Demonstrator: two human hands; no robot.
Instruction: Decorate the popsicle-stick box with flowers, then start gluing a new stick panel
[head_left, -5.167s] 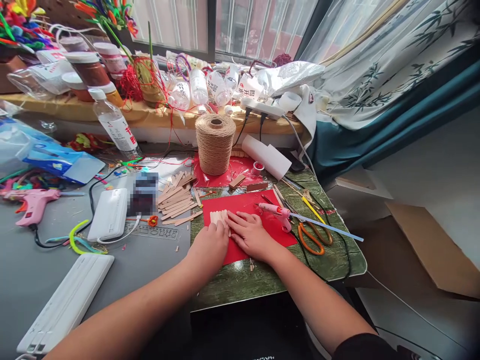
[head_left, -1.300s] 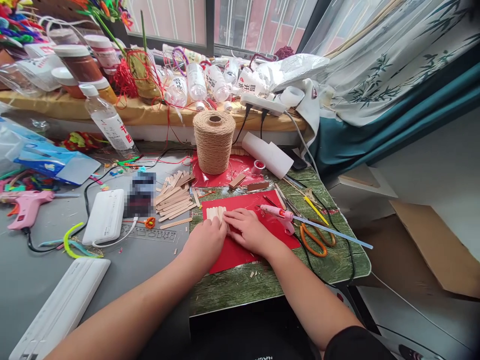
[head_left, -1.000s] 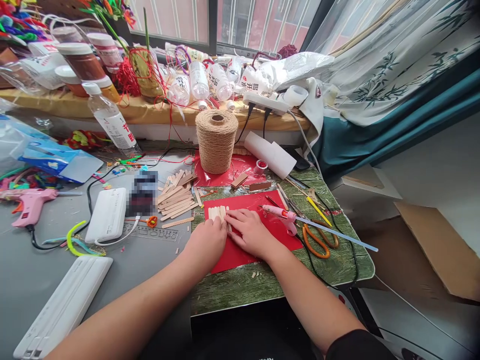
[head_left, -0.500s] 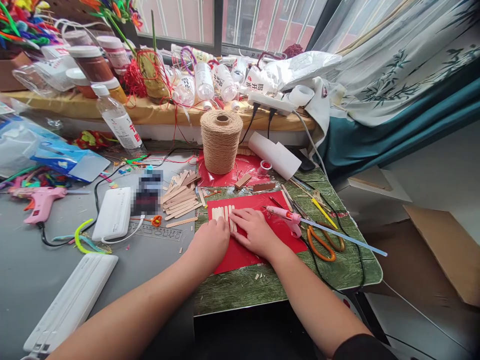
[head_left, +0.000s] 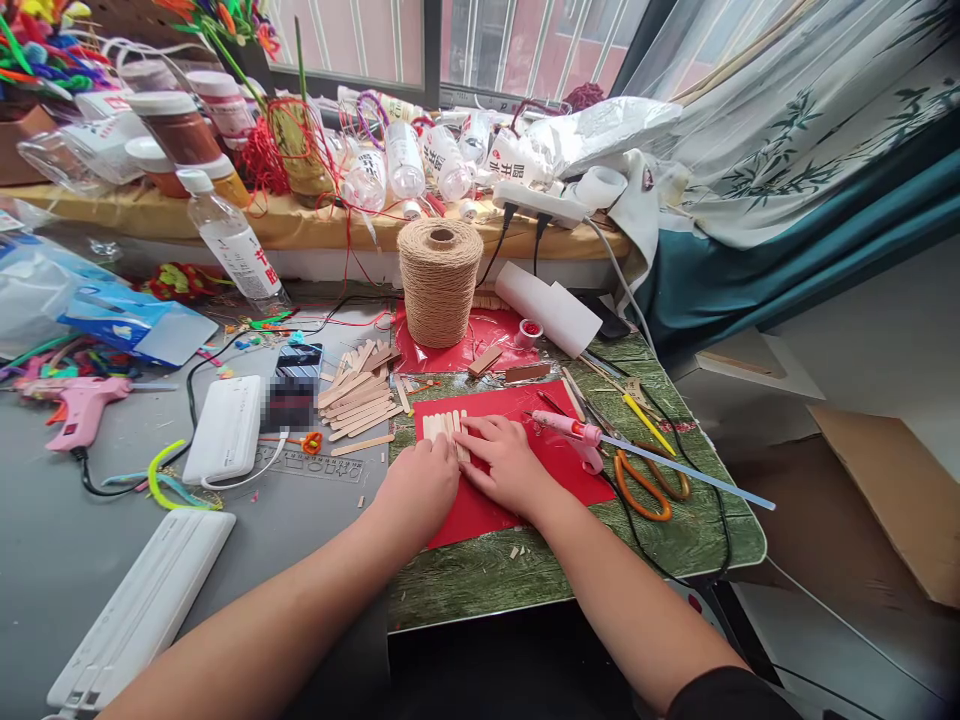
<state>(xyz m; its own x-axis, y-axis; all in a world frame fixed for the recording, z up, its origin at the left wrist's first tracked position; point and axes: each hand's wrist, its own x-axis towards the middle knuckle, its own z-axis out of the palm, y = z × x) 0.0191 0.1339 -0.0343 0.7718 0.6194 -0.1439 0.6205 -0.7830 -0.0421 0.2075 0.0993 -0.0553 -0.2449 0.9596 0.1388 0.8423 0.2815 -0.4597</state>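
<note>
A row of pale wooden craft sticks point(head_left: 444, 427) lies side by side on a red sheet point(head_left: 547, 460) on the green mat. My left hand point(head_left: 418, 483) rests on the near ends of the sticks, fingers curled down on them. My right hand point(head_left: 507, 462) lies flat on the red sheet, its fingertips pressed against the right side of the stick row. A pink glue gun point(head_left: 574, 434) with a long clear glue stick lies just right of my right hand.
Loose craft sticks point(head_left: 356, 395) are piled to the left. A twine spool point(head_left: 439, 280), a white paper roll point(head_left: 549, 309), orange scissors point(head_left: 646, 490), a second pink glue gun point(head_left: 79, 408), white boxes point(head_left: 223, 429) and bottles on the sill surround the mat.
My hands have stayed on the stick row, the right fingers shifting slightly along its edge. The view has drifted a little to the left and down.
</note>
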